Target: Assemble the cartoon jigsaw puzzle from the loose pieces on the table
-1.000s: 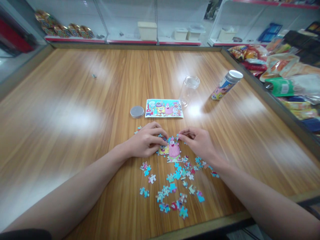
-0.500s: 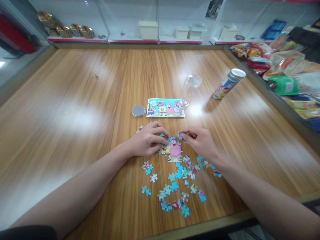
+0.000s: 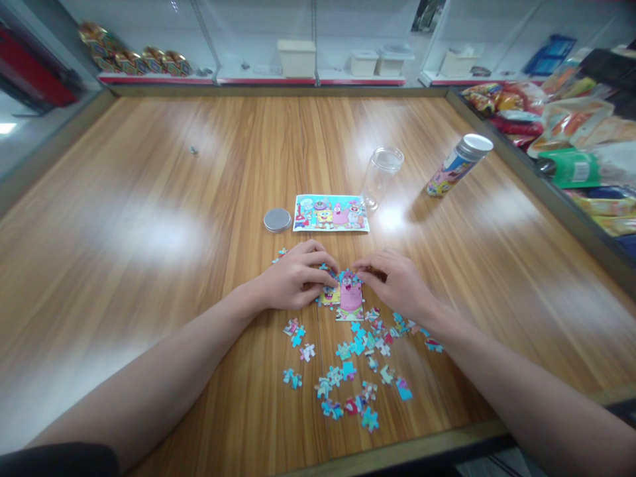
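Observation:
A partly joined jigsaw puzzle lies on the wooden table, showing a pink starfish beside a yellow square character. My left hand rests over its left side, fingers apart and fingertips touching the joined pieces, covering part of the yellow character. With finger and thumb pinched, my right hand holds a small puzzle piece against the top right of the starfish section; the fingers partly hide it. Several loose puzzle pieces are scattered nearer to me.
Beyond my hands lie a picture card and a round metal lid. A clear jar and a printed canister with a silver lid stand farther right. Packaged snacks are heaped past the right edge.
My right hand has moved slightly left, bringing the pinched piece from beside the starfish section to its upper edge. My left hand stays on the puzzle.

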A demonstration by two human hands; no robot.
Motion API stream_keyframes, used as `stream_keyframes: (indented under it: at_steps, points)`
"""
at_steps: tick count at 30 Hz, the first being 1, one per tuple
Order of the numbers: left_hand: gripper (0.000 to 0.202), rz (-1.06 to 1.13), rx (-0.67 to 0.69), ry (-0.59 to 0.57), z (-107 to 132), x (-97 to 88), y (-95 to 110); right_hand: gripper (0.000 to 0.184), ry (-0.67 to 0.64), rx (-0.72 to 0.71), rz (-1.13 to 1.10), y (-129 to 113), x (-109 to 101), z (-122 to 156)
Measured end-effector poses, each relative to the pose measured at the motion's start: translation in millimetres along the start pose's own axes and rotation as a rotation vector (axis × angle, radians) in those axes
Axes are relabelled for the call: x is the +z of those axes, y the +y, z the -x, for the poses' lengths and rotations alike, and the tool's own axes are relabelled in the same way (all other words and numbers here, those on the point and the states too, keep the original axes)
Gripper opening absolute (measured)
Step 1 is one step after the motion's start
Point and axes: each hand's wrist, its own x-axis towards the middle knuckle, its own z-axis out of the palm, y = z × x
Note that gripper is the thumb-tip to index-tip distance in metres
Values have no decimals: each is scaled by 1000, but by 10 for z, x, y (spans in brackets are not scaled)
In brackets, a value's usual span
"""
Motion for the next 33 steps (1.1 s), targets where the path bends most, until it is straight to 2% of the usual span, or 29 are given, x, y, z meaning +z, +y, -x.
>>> stream_keyframes:
  at_steps: [4,9,19,29,31,33]
  points:
    - [32,-1,2,-2,-4,-5,0,19,4,-38,13,-9,-54,3]
    - [32,2,-1,-3,2,-7,-2,16,-21,-40,90,-9,-110,28]
    - [32,5,-7,-10,-10,-14,15,12,-97,-54,141,-3,-41,48]
    - [31,-3,-7,11,-3,10,-5,13,57,70,195,132,-79,28]
    - [30,-9,-9,25,1,20,-19,14,89,38,192,57,-63,40]
    - [29,-14,-10,34,6,29,-33,15,80,-60,145,-115,-5,79]
